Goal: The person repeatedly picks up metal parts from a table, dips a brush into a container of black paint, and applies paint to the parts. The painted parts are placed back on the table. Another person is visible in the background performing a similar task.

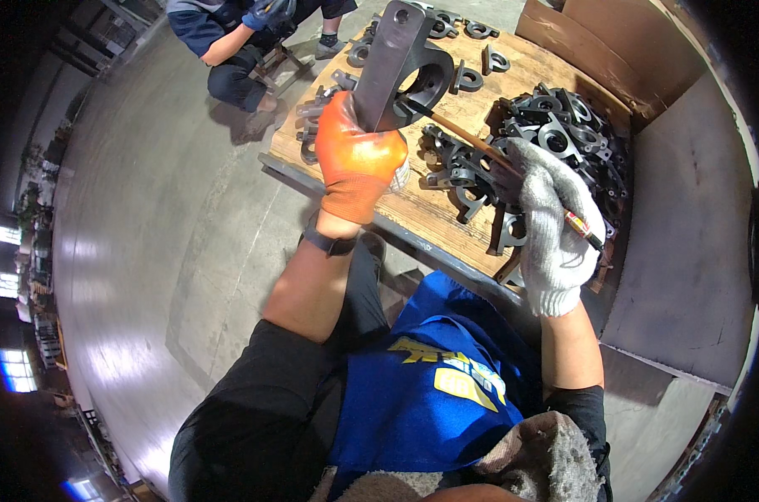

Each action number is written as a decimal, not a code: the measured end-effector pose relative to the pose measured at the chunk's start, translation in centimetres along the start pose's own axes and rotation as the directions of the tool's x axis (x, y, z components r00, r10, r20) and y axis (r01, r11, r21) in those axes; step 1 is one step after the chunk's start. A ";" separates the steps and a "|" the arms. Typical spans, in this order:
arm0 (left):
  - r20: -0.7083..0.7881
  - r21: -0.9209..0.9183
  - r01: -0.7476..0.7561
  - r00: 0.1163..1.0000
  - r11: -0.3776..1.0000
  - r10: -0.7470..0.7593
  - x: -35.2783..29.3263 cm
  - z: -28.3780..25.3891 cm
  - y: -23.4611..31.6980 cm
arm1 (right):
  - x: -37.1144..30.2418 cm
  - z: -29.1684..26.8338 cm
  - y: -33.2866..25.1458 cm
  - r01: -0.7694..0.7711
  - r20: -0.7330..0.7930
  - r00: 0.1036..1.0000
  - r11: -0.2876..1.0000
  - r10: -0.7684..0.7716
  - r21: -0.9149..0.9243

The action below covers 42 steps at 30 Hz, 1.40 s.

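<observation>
– Concrete floor (145, 217) runs left of our wooden table (413, 205); a co-worker (229, 42) sits off its far-left side. Where's the part?
– Dark bracket (384, 75), raised above the table's left half. Our left hand (358, 151), orange glove, grips the lower end of its flat plate.
– And the right?
– Our right hand (559, 222), white knit glove, is closed round a slim brown-shafted tool (459, 130) above the table's right half, tip at the bracket's ring. Contact? We can't tell.
– Handling?
– Looks like metal: we'd expect stiff, fairly heavy, not fragile. Smooth faces could slip, worse in knit. We'd hold the thick plate, coated palm flat, fingers clear of the ring.
</observation>
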<state>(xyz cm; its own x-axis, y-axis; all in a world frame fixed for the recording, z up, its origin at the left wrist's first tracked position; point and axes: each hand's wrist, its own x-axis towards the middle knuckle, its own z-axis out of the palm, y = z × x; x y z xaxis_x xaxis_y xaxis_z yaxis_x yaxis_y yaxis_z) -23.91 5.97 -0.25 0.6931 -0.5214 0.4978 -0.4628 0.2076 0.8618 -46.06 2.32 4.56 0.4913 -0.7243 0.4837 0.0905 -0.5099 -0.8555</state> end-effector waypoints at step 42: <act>0.504 0.355 -0.387 0.846 0.851 0.174 0.4 -1.4 -5.7 | 1.2 -1.2 1.4 0.092 -0.060 0.994 0.996 -0.091 0.015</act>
<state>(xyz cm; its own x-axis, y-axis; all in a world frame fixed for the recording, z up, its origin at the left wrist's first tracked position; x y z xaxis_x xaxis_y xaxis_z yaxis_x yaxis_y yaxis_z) -20.18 5.69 -4.84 0.2267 -0.8221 0.5222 -0.8583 0.0848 0.5061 -46.39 0.12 4.16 0.4280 -0.7014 0.5699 0.1481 -0.5676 -0.8098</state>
